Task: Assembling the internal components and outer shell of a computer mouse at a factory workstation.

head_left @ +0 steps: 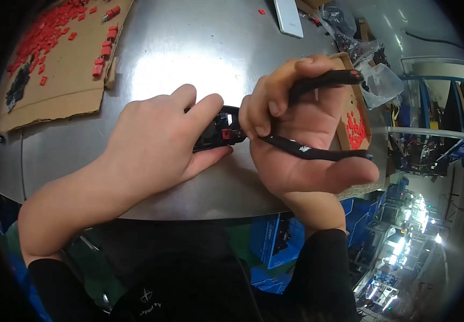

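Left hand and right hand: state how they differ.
The left hand shows its back; the right hand shows its palm. The left hand grips a black part with a red piece; the right hand holds a black-handled tool, its handles spread. Both are bare, with black sleeves on the arms.

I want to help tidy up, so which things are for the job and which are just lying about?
For the job, it seems:
Black part with a red bit, in the left hand's grip
Two-handled tool, in the right hand's grip
Probably the red pieces on the cardboard

Just lying about, it seems:
White phone
Plastic bag
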Demonstrator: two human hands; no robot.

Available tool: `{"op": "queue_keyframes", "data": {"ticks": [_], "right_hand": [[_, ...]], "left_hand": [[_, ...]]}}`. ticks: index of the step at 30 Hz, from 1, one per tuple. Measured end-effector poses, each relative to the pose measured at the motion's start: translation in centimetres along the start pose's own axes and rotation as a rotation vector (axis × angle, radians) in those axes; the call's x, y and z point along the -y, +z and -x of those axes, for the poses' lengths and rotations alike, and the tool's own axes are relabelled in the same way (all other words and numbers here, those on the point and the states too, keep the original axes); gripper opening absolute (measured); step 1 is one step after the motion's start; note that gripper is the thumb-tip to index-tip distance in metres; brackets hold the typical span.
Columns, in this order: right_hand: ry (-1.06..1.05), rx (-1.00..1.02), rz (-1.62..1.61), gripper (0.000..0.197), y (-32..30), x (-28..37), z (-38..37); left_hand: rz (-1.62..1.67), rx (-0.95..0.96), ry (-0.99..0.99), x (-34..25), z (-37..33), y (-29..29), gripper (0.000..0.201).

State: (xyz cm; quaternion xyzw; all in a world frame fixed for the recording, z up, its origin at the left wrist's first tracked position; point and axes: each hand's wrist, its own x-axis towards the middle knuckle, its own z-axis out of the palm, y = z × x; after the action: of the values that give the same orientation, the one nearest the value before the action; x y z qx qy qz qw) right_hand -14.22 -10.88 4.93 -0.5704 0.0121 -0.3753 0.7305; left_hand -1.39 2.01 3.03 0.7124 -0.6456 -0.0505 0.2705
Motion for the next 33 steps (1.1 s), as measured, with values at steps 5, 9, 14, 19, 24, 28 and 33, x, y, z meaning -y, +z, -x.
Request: {"op": "queue_keyframes", "data": {"ticks": [5,9,14,19,24,28,33], "right_hand": [[-0.061,0.026,0.007,0.130,0.5,-0.5,0.3],[-0.037,-0.078,0.104,0.126,1.8,-0.3,0.6],[-0.088,-0.013,0.151,0.124,2.1,-0.7,0.4],[-0.192,0.185,0.199,0.115,0.2,-1.6,0.6],[0.310,-0.051,0.268,0.113,4.4,0.6,0.1],[0.340,-0.107,0.320,0.115,1.6,0.0,0.1],[0.139,0.316,-0.145,0.114,-1.2,-0.2,0.2]], "left_hand": [[0.026,-0.013,0.008,0.1,0.2,0.1,0.045],[0.024,-0.038,0.011,0.3,0.4,0.5,0.046],[0.027,-0.009,0.000,0.4,0.5,0.6,0.046],[0.050,0.012,-0.017,0.1,0.2,0.4,0.045],[0.172,0.109,-0.161,0.4,0.4,0.4,0.044],[0.069,0.022,-0.062,0.8,0.3,0.8,0.044],[0.053,-0.021,0.056,1.5,-0.2,1.0,0.047]]}}
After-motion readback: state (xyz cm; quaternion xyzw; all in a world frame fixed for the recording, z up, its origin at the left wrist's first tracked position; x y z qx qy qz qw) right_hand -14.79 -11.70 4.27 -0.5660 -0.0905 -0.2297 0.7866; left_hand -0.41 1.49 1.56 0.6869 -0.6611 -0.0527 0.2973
